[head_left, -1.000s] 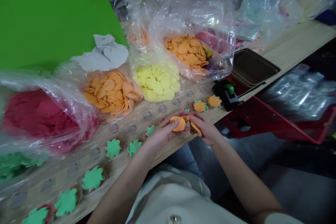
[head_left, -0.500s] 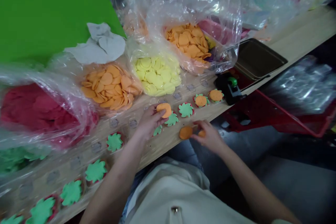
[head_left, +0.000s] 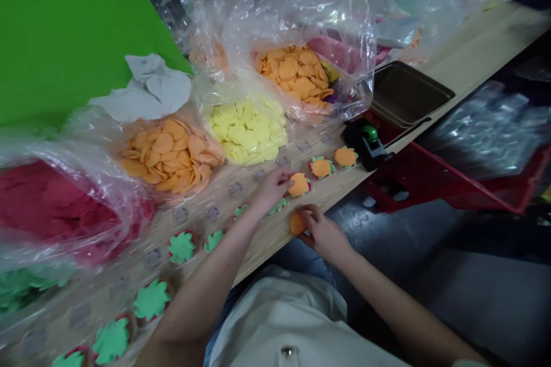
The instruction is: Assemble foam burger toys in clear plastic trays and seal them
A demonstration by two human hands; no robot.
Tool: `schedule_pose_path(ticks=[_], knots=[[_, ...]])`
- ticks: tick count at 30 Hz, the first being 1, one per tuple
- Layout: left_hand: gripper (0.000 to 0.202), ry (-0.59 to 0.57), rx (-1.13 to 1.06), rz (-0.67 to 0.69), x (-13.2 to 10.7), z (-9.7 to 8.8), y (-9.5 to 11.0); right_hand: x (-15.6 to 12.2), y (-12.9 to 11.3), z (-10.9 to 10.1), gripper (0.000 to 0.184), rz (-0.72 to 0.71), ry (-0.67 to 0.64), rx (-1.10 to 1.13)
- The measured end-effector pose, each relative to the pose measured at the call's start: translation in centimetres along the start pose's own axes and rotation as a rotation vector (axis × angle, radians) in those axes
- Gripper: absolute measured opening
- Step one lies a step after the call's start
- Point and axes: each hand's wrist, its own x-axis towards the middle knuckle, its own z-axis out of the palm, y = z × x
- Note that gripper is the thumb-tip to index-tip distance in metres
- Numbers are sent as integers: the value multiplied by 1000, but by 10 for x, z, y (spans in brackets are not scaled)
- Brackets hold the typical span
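My left hand (head_left: 275,188) pinches the edge of an orange disc (head_left: 299,184), which lies over a green flower-shaped piece in the row. My right hand (head_left: 326,233) grips another orange disc (head_left: 297,223) at the table's front edge; whether more are stacked in it I cannot tell. Two more flower pieces, topped by an orange disc (head_left: 322,168) and an orange disc (head_left: 345,156), sit farther right. To the left, several green flower pieces (head_left: 181,247) with red edges beneath run along the table, some partly hidden by my left arm.
Open plastic bags hold red pieces (head_left: 51,200), orange discs (head_left: 172,152), yellow discs (head_left: 249,129) and more orange discs (head_left: 297,71). A black tape dispenser (head_left: 368,143) and a dark tray (head_left: 408,92) stand right. Below is a red crate (head_left: 447,183) of clear plastic.
My left hand has moved right and set its orange disc over the green flower piece beside the two topped ones. My right hand has shifted slightly left, its fingers now over the front orange disc.
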Motion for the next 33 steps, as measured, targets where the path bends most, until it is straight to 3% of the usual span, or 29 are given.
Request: schedule_pose_path(ticks=[4, 11, 16, 18, 21, 24, 26, 28, 31, 33], knots=[[21, -5, 135, 70, 8, 3, -2, 1, 2, -1, 41, 7, -25, 42], [29, 126, 408, 273, -28, -12, 0, 2, 11, -6, 44, -82, -71, 184], [55, -48, 1018, 434, -30, -2, 3, 4, 17, 0, 33, -57, 52, 439], [57, -101, 1114, 469, -30, 3, 3, 7, 18, 1, 24, 71, 122, 672], [49, -24, 897, 464, -39, 7, 6, 13, 18, -8, 27, 460, 221, 1166], [39, 50, 316, 194, -55, 11, 12, 20, 9, -25, 32, 667, 232, 1543], [38, -13, -101, -52, -64, 14, 14, 24, -2, -36, 32, 654, 180, 1618], [36, -49, -351, -172, -70, 14, 13, 29, -12, -41, 32, 609, 100, 1596], [32, 38, -445, -170, -75, 8, 8, 36, -22, -40, 30, 447, 66, 1432], [31, 96, -496, -214, -79, 0, 5, 39, -25, -36, 27, 278, 190, 1159]])
